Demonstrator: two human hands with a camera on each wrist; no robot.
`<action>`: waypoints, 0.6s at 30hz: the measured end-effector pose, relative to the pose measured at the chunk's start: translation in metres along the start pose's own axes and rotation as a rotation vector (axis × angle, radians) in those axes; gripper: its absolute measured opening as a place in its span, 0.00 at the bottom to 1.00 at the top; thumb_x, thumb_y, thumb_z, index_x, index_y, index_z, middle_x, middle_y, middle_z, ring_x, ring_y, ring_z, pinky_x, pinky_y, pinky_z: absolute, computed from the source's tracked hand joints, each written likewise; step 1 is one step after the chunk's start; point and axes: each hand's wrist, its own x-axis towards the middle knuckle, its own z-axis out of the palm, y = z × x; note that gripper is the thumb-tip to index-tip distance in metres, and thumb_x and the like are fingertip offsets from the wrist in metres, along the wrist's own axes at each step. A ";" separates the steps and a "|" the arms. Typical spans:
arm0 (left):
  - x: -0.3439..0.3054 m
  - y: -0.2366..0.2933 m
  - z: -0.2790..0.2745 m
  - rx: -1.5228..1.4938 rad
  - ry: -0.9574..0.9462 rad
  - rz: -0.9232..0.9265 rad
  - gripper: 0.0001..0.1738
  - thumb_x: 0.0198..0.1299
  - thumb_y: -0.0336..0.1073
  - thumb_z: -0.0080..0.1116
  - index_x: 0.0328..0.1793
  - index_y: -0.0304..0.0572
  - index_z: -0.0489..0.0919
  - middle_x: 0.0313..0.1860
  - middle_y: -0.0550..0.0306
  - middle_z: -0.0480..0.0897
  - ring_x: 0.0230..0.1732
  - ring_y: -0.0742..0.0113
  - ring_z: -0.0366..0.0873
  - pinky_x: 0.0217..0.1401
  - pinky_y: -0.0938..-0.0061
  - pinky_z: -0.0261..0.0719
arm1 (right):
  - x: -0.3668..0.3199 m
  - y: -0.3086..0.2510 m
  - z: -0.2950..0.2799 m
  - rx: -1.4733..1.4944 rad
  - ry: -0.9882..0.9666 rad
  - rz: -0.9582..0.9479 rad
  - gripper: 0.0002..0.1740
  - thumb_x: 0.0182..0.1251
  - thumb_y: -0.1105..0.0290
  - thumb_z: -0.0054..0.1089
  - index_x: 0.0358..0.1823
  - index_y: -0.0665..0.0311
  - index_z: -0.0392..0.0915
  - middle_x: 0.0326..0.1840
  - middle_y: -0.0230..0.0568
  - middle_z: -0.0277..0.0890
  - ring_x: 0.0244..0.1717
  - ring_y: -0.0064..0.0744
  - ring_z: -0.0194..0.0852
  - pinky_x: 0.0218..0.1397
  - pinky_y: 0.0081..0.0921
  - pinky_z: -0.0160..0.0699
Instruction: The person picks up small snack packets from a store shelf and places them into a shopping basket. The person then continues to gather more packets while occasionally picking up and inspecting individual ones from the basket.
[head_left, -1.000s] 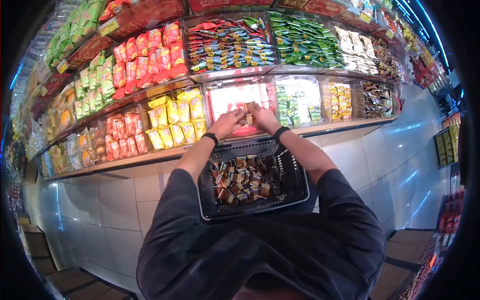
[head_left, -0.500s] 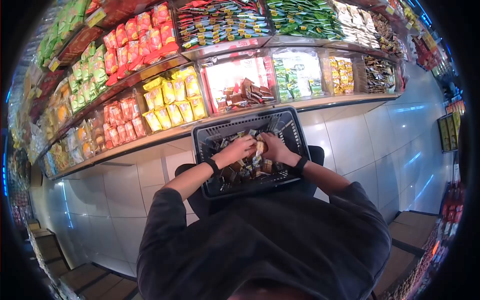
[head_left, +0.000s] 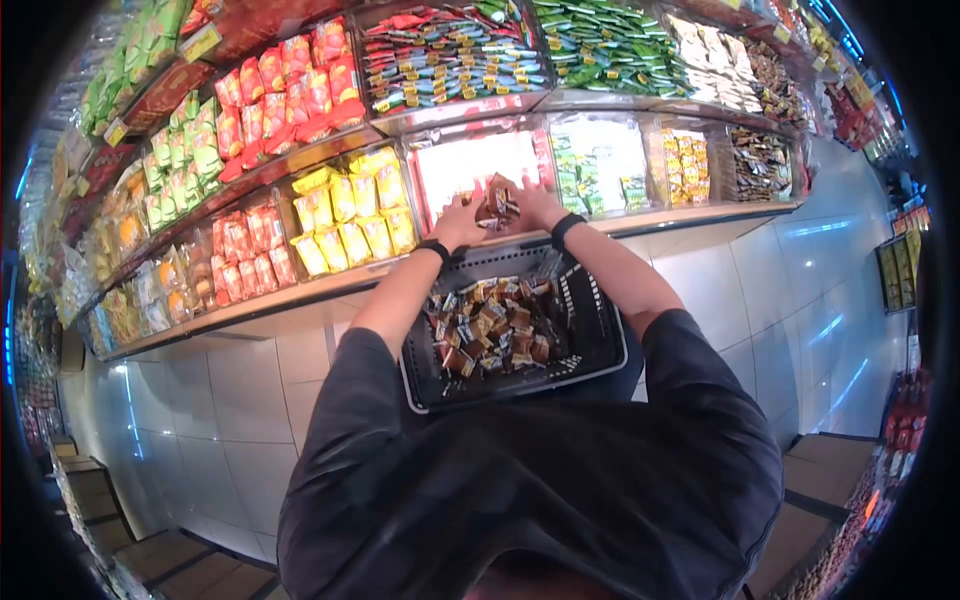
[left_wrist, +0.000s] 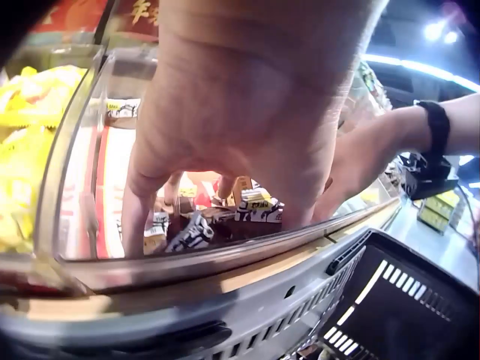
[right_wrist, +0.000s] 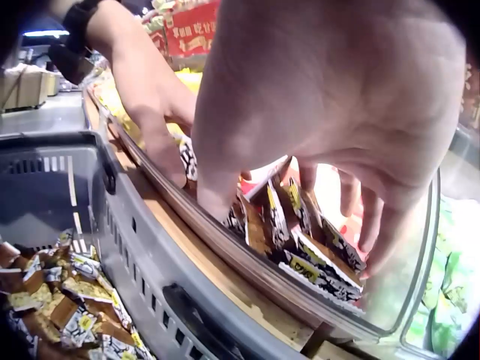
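Both hands reach into a clear shelf bin (head_left: pixel 425 165) over small brown snack packets (head_left: pixel 500 198). My left hand (head_left: pixel 458 224) is at the bin's left front, fingers pointing down and arched around a few packets (left_wrist: pixel 259 206) with black-and-white ends. From the right, my right hand (head_left: pixel 541 205) grips a row of packets (right_wrist: pixel 289 221) standing on edge between thumb and fingers. Several tilt against one another behind the bin's front wall. Below the hands, a dark shopping basket (head_left: pixel 612 345) holds many more such packets (head_left: pixel 495 325).
Yellow packets (head_left: pixel 350 215) fill the bin to the left, green-and-white ones (head_left: pixel 590 180) the bin to the right. Red packets (head_left: pixel 290 85) and green packets (head_left: pixel 610 50) are on the tier above. A wooden shelf edge (right_wrist: pixel 217 262) runs between bin and basket.
Half a second ago both hands were down in the basket among the packets; now they are forward in the bin with packets between them. One second ago they were also at the bin.
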 end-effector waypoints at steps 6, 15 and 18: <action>0.015 0.003 0.026 -0.081 -0.003 -0.072 0.44 0.44 0.53 0.76 0.72 0.63 0.76 0.74 0.38 0.62 0.74 0.28 0.59 0.72 0.41 0.71 | 0.019 0.007 0.036 0.110 -0.019 0.027 0.57 0.39 0.43 0.82 0.74 0.44 0.64 0.64 0.61 0.67 0.56 0.70 0.78 0.53 0.54 0.85; 0.030 0.003 0.048 -0.329 0.393 0.000 0.28 0.36 0.38 0.78 0.51 0.48 0.89 0.53 0.41 0.77 0.59 0.41 0.76 0.64 0.54 0.78 | 0.013 -0.002 0.044 0.237 0.301 0.009 0.47 0.39 0.55 0.81 0.68 0.43 0.75 0.52 0.55 0.72 0.50 0.63 0.81 0.49 0.51 0.85; 0.011 0.008 0.030 -0.385 0.516 0.065 0.27 0.39 0.35 0.76 0.51 0.44 0.88 0.51 0.42 0.81 0.53 0.45 0.81 0.59 0.58 0.81 | 0.005 -0.009 0.031 0.401 0.335 -0.035 0.45 0.39 0.57 0.83 0.66 0.45 0.77 0.55 0.54 0.72 0.52 0.59 0.81 0.51 0.48 0.85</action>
